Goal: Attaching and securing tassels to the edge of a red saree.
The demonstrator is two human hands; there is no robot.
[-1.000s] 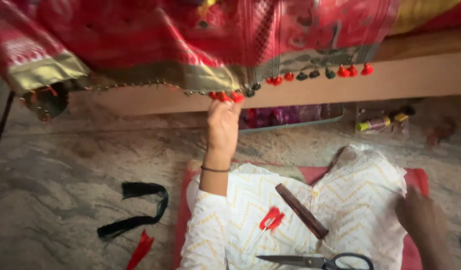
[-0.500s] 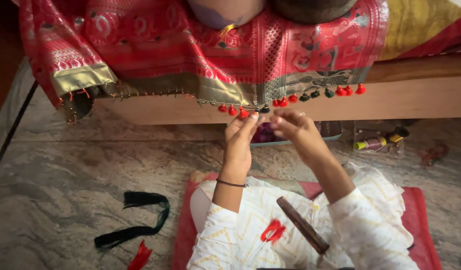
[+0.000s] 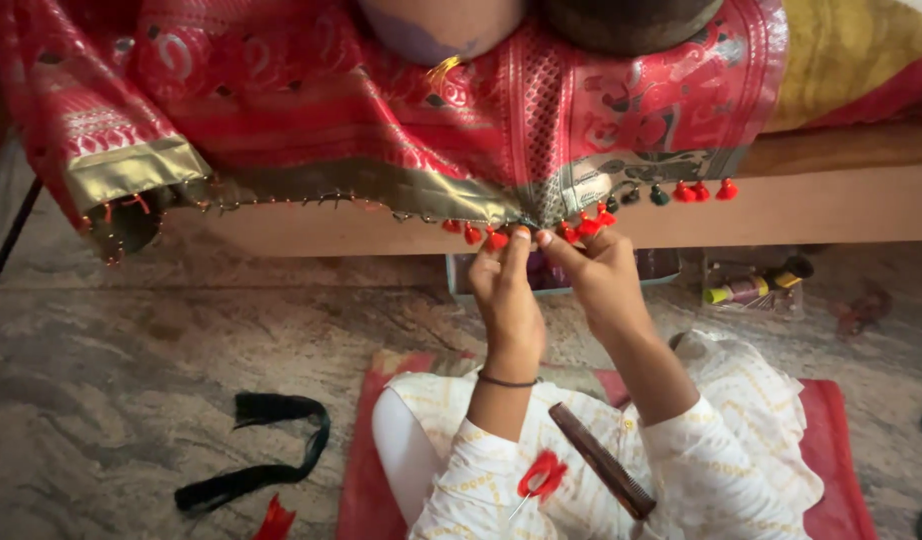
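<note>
The left hand [image 3: 508, 290] and the right hand [image 3: 598, 280] are both raised to the hanging hem of a red woven silk-like cloth with a gold border [image 3: 401, 130], which is draped over the edge of a pale wooden ledge [image 3: 821, 205]. Each hand has its fingertips drawn together in a pinch on the fringe, right at the row of small red thread tassels [image 3: 589, 226] dangling from the hem.

The cloth looks soft and limp, probably light and somewhat slippery, so it is best gripped at the stiffer gold border just above the fringe. The tassels seem tiny, fluffy and easily frayed; a fingertip pinch at the knot, not the loose ends, suits them.

The fabric is bright red with patterned motifs, and the tassel row also includes a few dark green ones towards the right. On the lap lie a dark brown comb [image 3: 601, 472] and a small red tuft of thread [image 3: 543, 474]. A black thread bundle [image 3: 256, 450] rests on the stone floor [image 3: 131, 380].
</note>
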